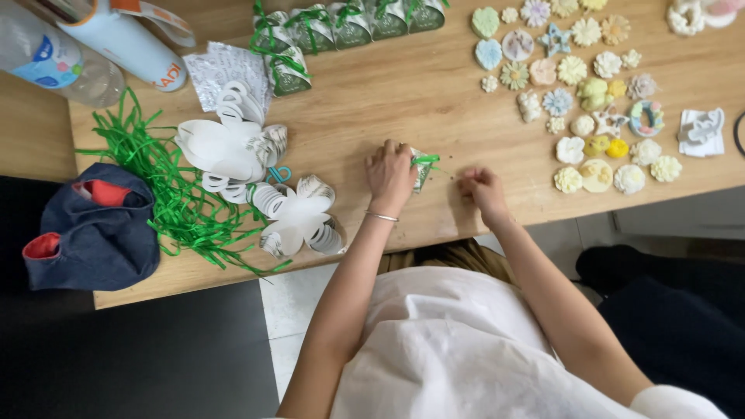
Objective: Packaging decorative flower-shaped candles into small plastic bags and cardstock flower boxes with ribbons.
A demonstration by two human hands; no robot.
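Where the light wooden table (403,101) meets its near edge, left hand (390,175) clamped over a small patterned paper box (421,169), fingers curled down on it, green ribbon (426,160) poking out beside the knuckles. Right hand (483,188) just beside, fingers pinched together, seemingly on a thin strand of that ribbon, too fine to tell for certain. Box resting on the tabletop between the two hands, near the front edge.

Further left on the same surface: flat white paper cut-outs (233,147) with petal flaps, a heap of shredded green ribbon (174,194), a dark blue cloth bag (89,225) hanging over the table's corner. Along the far edge, a row of finished boxes (341,23) tied in green. To the right, many small moulded flower shapes (578,93) in pastel colours, spread over the wood. Top left, a clear plastic bottle (54,58) lying on its side. Below the table, pale floor tiles (291,299) and dark seating on either side.
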